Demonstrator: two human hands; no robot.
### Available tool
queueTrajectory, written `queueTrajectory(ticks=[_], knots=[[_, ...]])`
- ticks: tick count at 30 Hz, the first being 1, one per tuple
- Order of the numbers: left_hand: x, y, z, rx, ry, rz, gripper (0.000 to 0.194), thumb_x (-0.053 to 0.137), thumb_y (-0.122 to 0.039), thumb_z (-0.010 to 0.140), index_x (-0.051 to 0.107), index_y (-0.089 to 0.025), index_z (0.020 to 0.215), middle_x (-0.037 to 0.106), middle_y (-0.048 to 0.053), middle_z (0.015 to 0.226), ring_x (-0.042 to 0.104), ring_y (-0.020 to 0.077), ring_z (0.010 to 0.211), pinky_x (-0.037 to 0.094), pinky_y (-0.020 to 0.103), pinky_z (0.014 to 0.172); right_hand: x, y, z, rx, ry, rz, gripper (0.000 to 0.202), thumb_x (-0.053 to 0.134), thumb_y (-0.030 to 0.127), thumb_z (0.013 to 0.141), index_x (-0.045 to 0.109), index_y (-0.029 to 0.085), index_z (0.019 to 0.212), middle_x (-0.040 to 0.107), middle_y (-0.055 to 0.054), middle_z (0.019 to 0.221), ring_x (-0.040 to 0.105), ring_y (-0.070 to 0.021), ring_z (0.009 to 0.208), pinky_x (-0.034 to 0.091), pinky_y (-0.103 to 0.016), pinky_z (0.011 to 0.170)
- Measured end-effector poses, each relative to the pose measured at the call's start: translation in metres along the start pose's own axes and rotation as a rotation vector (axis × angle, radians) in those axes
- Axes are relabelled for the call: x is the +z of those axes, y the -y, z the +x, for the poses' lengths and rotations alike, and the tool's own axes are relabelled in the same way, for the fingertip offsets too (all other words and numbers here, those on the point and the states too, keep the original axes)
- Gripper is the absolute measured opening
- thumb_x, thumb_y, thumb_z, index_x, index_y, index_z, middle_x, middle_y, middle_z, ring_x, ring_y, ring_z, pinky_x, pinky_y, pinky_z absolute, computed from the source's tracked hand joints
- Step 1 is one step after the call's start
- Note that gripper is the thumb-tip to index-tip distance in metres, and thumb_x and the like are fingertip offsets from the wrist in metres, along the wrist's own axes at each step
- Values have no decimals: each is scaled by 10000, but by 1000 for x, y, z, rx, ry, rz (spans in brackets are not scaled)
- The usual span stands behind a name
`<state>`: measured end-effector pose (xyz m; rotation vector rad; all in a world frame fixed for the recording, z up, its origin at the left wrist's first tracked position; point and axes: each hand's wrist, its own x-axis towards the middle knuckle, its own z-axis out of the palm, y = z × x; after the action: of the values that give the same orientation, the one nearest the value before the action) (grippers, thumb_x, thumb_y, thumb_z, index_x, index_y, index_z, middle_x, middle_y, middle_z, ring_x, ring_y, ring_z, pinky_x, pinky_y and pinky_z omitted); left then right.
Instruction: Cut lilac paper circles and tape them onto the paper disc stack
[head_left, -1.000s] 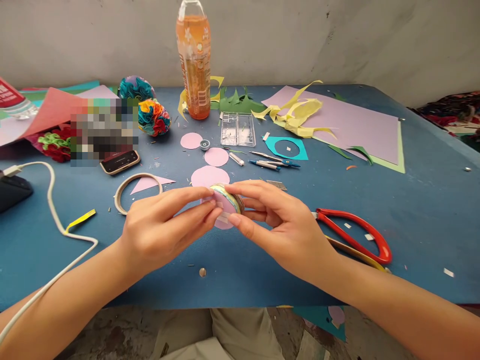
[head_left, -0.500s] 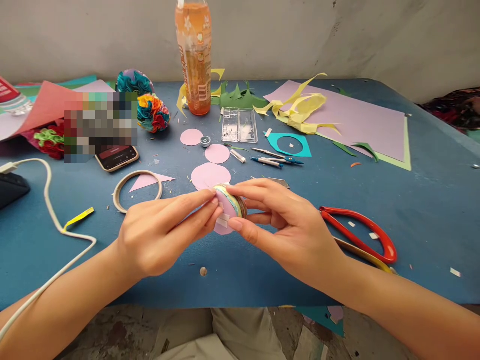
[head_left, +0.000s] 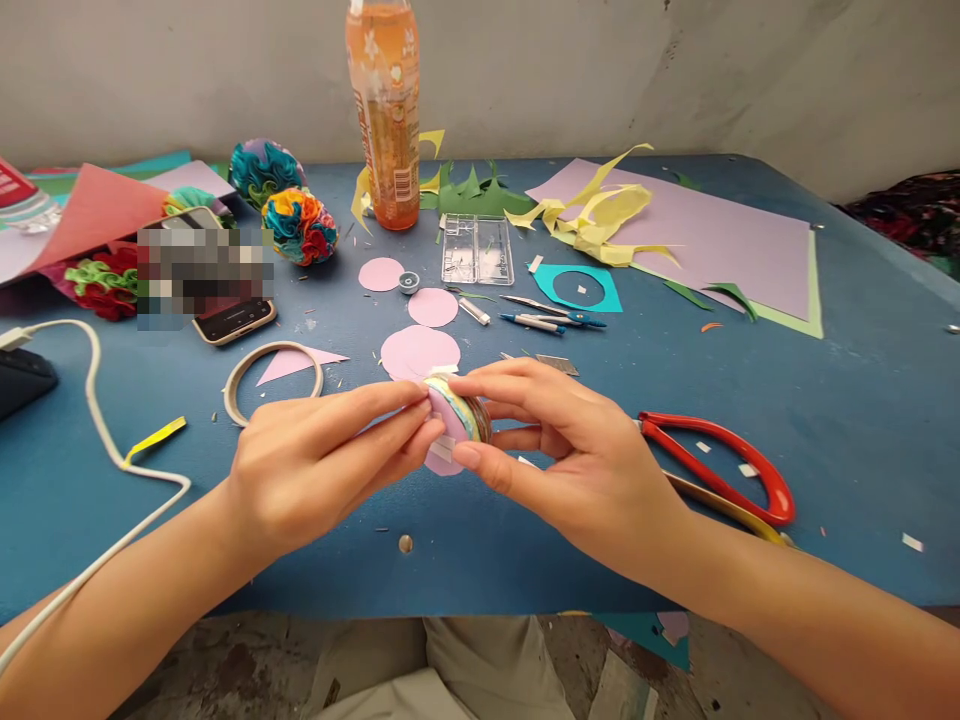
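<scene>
Between my hands is a small round coiled piece with yellow, blue and brown edge layers and a light purple face, tilted on its side. My left hand pinches its left edge with fingers pressed together. My right hand grips the right side, thumb low and fingers behind. Whitish strips lie on and just below the purple face, where part of a purple paper circle shows. Beyond the fingers lies a larger purple paper circle on the blue table.
A tape ring and a white cable lie left, red-handled scissors right. Farther back are a compass, a clear pin box, an orange bottle, a phone and ruffled colourful balls.
Both hands have shifted very slightly left with the round piece. A whitish strip now shows at its top, and a small white piece has come into view beneath my right fingers.
</scene>
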<state>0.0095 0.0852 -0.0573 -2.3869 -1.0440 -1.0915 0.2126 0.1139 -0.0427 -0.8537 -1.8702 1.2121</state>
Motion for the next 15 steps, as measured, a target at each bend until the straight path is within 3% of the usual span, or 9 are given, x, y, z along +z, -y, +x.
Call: queueTrajectory(ticks=[15], knots=[[-4, 1, 1, 46, 39, 23, 181, 688, -97, 766, 634, -122, 937, 736, 71, 937, 714, 139, 732, 600, 211, 701, -1, 0, -1, -1, -6, 11, 284, 672, 219, 796, 663, 252, 1078, 587, -15, 1029, 621, -116, 894, 617, -206, 696]])
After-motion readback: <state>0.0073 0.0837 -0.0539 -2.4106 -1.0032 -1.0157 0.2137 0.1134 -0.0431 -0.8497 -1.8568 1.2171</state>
